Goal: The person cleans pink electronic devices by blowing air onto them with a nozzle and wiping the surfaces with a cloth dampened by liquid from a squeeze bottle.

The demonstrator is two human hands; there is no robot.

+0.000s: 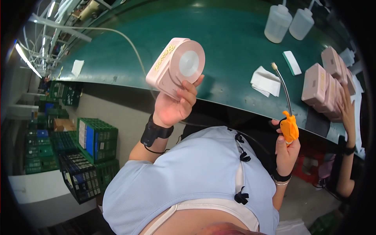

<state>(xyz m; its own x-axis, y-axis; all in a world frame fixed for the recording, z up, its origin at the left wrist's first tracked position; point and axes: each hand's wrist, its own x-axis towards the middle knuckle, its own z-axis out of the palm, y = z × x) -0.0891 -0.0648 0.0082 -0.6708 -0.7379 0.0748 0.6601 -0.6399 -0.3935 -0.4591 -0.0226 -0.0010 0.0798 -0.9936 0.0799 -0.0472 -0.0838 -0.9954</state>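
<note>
My left hand (174,105) is wrapped round the lower end of a pink, rounded box-shaped device (164,80), raised above the bench's front edge. On its side facing right sits a round pink disc with a pale silvery centre; gold raised lettering runs along another side. In my right hand (286,152) is an orange air blow gun (289,127), gripped by its body. Its bent metal tube points up and away over the bench, ending in a brass-coloured tip. Tube and device are well apart.
The green bench (219,31) carries a folded white cloth (266,81), a white-and-green block (291,62) and two translucent bottles (278,23). At right, another person's hand (346,111) touches stacked pink devices (319,84). Green crates (105,137) stand on the floor at left.
</note>
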